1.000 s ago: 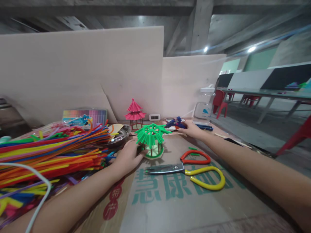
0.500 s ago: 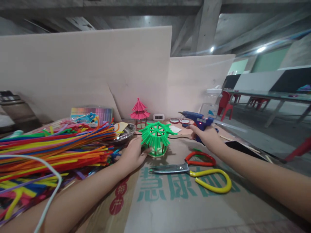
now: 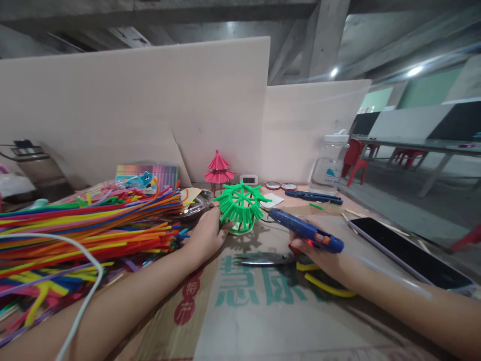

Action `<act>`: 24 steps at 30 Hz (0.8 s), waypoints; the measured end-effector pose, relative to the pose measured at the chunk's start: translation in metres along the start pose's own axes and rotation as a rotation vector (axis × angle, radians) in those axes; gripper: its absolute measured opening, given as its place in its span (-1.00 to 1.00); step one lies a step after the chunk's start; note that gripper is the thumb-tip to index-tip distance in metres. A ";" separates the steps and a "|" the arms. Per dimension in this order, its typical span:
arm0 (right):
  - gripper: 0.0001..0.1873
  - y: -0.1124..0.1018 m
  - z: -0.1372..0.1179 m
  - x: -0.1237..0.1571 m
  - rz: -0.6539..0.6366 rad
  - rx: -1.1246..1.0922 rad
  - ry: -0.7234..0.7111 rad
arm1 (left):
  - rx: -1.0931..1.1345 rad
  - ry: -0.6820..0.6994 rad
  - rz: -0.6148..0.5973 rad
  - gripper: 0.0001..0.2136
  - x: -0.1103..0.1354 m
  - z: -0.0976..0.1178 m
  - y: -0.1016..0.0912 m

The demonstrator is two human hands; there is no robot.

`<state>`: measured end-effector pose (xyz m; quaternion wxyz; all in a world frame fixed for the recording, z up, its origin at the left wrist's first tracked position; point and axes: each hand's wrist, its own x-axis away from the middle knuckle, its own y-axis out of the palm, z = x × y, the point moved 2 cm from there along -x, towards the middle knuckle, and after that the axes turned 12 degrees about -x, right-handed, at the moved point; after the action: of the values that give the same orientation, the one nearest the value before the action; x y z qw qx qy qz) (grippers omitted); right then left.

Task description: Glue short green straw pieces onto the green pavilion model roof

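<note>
My left hand (image 3: 208,231) grips the left side of a small pavilion model (image 3: 241,203), which has a roof of green pipe cleaners over a light frame. The model is tilted a little. In my right hand (image 3: 313,248) is a blue hot glue gun (image 3: 304,228), its nozzle pointing left and close to the green roof's right side. Whether nozzle and roof touch, I cannot tell. Scissors (image 3: 268,258) with yellow and red handles lie beneath my right hand, partly hidden by it.
Bundles of coloured pipe cleaners (image 3: 90,225) cover the left, crossed by a white cable (image 3: 88,296). A pink pavilion (image 3: 219,168) stands behind. A phone (image 3: 406,250), a blue tool (image 3: 313,196) and a clear water bottle (image 3: 330,163) are on the right.
My right hand has brought the glue gun down and toward me, over the scissors, its nozzle now beside the green roof. The green model has tipped slightly in my left hand.
</note>
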<state>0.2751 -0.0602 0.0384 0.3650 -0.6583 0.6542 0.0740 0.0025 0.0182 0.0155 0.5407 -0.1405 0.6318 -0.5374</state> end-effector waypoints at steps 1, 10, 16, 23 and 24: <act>-0.75 -0.001 0.002 0.000 0.003 0.007 0.002 | -0.014 -0.011 -0.014 -0.76 0.000 0.000 0.000; -0.76 0.003 -0.001 0.004 -0.042 0.002 0.148 | -0.142 0.039 0.058 -0.87 0.002 0.001 -0.001; -0.78 0.003 -0.001 0.003 0.023 -0.011 0.135 | -0.147 0.016 0.031 -0.91 0.001 0.003 -0.002; -0.88 0.003 -0.003 0.002 0.031 0.053 0.051 | -0.125 0.021 0.037 -0.93 0.000 0.002 -0.002; -0.89 0.003 -0.003 0.002 0.029 0.047 0.055 | -0.125 0.024 0.037 -0.92 0.000 0.002 -0.002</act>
<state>0.2710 -0.0635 0.0382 0.3611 -0.6419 0.6749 0.0459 0.0037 0.0165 0.0174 0.5330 -0.1556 0.6731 -0.4884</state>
